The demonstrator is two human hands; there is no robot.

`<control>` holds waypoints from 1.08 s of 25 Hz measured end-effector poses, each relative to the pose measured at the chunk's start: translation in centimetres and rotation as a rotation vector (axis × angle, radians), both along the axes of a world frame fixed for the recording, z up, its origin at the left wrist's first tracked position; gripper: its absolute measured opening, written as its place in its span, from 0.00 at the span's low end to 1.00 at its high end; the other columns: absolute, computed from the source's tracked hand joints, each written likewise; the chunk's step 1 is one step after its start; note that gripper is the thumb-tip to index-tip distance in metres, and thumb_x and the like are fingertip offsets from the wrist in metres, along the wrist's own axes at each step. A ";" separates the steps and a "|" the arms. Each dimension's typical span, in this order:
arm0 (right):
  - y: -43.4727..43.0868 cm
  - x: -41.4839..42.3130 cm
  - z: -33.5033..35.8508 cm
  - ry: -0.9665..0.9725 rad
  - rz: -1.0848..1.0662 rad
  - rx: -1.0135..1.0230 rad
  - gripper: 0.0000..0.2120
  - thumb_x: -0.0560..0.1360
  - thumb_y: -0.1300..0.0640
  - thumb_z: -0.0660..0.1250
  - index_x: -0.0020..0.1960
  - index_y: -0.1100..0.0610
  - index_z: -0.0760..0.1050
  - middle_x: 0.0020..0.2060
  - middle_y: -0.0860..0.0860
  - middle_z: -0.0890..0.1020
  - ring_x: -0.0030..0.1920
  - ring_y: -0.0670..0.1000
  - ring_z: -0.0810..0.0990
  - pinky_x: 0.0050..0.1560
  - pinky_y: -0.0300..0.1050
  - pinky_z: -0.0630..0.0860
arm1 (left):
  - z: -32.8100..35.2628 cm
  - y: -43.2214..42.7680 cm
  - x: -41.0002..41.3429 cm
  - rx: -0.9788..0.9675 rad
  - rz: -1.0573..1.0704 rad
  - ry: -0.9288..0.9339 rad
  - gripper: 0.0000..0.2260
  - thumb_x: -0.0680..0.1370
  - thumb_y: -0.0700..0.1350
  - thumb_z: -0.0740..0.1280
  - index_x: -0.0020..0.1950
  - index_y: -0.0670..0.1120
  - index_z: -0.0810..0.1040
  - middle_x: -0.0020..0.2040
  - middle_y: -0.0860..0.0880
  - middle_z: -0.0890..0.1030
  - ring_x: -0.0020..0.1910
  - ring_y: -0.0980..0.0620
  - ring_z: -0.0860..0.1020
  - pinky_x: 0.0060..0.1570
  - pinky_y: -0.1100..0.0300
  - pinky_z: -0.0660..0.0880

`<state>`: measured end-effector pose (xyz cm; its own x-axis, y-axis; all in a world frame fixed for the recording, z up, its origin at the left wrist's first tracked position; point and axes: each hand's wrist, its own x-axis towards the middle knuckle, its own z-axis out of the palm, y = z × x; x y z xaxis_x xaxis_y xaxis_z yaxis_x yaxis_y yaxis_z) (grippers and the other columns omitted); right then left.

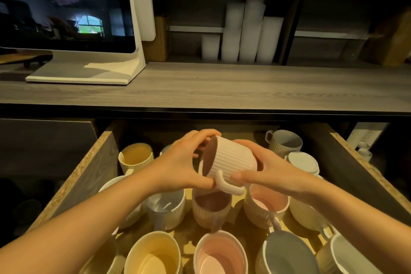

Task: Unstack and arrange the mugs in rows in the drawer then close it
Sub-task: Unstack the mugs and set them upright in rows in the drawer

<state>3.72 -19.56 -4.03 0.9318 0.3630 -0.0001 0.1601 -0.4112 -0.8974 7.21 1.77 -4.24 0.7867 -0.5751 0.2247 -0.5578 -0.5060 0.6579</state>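
From the head view, a pale pink mug [231,160] with a glazed, vertically ribbed wall and a thick loop handle was held in the air above the middle of the open drawer [89,162]. The drawer's side walls showed raw chipboard along their top edges. The mug lay tipped on its side. Its long axis ran roughly left to right, its mouth faced left and a little toward the camera, its base faced right, and its handle pointed down toward the near side. The left hand [180,162] grasped the rim, with fingers curled over the far edge and the thumb at the near edge beside the handle. The right hand [269,169] cupped the base, its thumb lying along the ribbed wall. Below stood other ribbed ceramic mugs, mouths up: a yellow mug [136,158] at far left, a grey mug [285,143] at far right, and a dusky pink mug [211,207] directly under the held one. Beyond the drawer, a grey wood-grain worktop [222,87] carried a white-framed monitor [66,6] at left. Stacked white cups [244,33] stood on a shelf behind it.
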 end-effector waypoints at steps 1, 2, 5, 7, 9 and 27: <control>-0.1 -0.1 0.1 0.000 0.026 -0.014 0.25 0.62 0.47 0.72 0.56 0.38 0.66 0.51 0.40 0.75 0.51 0.36 0.77 0.42 0.30 0.77 | 0.1 -0.1 -0.1 0.000 -0.011 -0.005 0.39 0.64 0.47 0.78 0.70 0.58 0.61 0.60 0.59 0.68 0.59 0.61 0.70 0.53 0.71 0.72; -0.2 -0.1 0.1 0.000 0.041 -0.030 0.25 0.62 0.47 0.72 0.56 0.39 0.66 0.50 0.41 0.75 0.50 0.35 0.76 0.42 0.31 0.77 | 0.2 -0.2 -0.3 -0.008 -0.016 -0.008 0.40 0.64 0.47 0.78 0.70 0.58 0.60 0.60 0.60 0.68 0.59 0.61 0.70 0.52 0.72 0.72; -0.7 0.1 0.0 -0.003 0.023 -0.034 0.24 0.62 0.46 0.72 0.56 0.40 0.68 0.49 0.43 0.77 0.51 0.39 0.78 0.46 0.35 0.79 | 0.4 -0.3 -0.5 -0.122 0.001 0.040 0.42 0.63 0.48 0.79 0.70 0.59 0.59 0.61 0.62 0.70 0.62 0.64 0.70 0.54 0.75 0.69; -0.9 0.3 -0.3 0.016 -0.014 0.040 0.25 0.61 0.42 0.73 0.56 0.40 0.70 0.49 0.44 0.78 0.52 0.44 0.79 0.50 0.39 0.80 | 0.4 -0.5 -0.4 -0.261 0.015 0.125 0.43 0.62 0.51 0.78 0.71 0.58 0.59 0.63 0.62 0.70 0.63 0.65 0.69 0.57 0.74 0.69; -0.7 0.4 -0.6 0.039 -0.010 0.133 0.31 0.56 0.36 0.74 0.57 0.40 0.71 0.49 0.45 0.80 0.53 0.46 0.80 0.51 0.40 0.81 | 0.2 -0.7 -0.4 -0.318 0.014 0.200 0.41 0.63 0.53 0.78 0.70 0.57 0.60 0.63 0.62 0.70 0.62 0.65 0.70 0.57 0.72 0.71; -0.3 0.2 1.7 -0.105 -0.042 -0.197 0.36 0.61 0.39 0.70 0.66 0.35 0.60 0.60 0.35 0.70 0.59 0.40 0.72 0.53 0.32 0.71 | -0.3 -0.8 -0.7 -0.137 0.032 0.172 0.32 0.65 0.49 0.78 0.62 0.62 0.65 0.57 0.61 0.74 0.55 0.62 0.74 0.43 0.75 0.73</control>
<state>3.90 -19.86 -2.38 0.9447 0.3264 0.0309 0.2275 -0.5849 -0.7785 6.56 0.98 -4.59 0.8377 -0.5222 0.1597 -0.4160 -0.4208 0.8062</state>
